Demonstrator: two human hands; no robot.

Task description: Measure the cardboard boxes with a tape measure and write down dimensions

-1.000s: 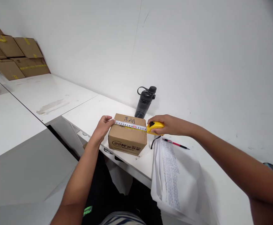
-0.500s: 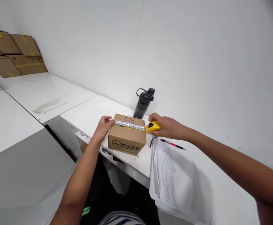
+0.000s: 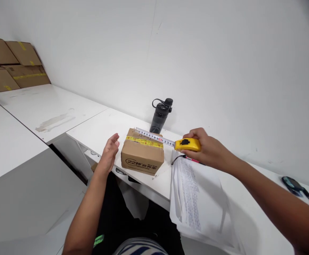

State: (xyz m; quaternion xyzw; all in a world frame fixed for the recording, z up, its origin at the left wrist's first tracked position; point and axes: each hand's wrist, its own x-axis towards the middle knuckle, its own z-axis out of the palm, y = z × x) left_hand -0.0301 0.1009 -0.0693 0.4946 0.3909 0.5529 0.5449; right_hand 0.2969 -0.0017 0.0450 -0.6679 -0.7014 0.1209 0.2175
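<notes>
A small brown cardboard box (image 3: 142,156) with yellow tape across its top sits near the front edge of the white desk (image 3: 109,124). My right hand (image 3: 207,148) is closed round a yellow tape measure (image 3: 187,144), whose white blade (image 3: 154,136) reaches out to the left over the box's top, lifted clear of it. My left hand (image 3: 109,153) hovers just left of the box with fingers spread, holding nothing.
A black water bottle (image 3: 160,115) stands behind the box by the wall. Printed paper sheets (image 3: 194,193) hang over the desk's edge, with a red pen (image 3: 194,160) partly under my right hand. Cardboard boxes (image 3: 8,63) are stacked far left. A dark object (image 3: 294,185) lies far right.
My left hand let go of the blade's end and drew back from the box. My right hand moved right and up with the tape measure, lifting the blade off the box.
</notes>
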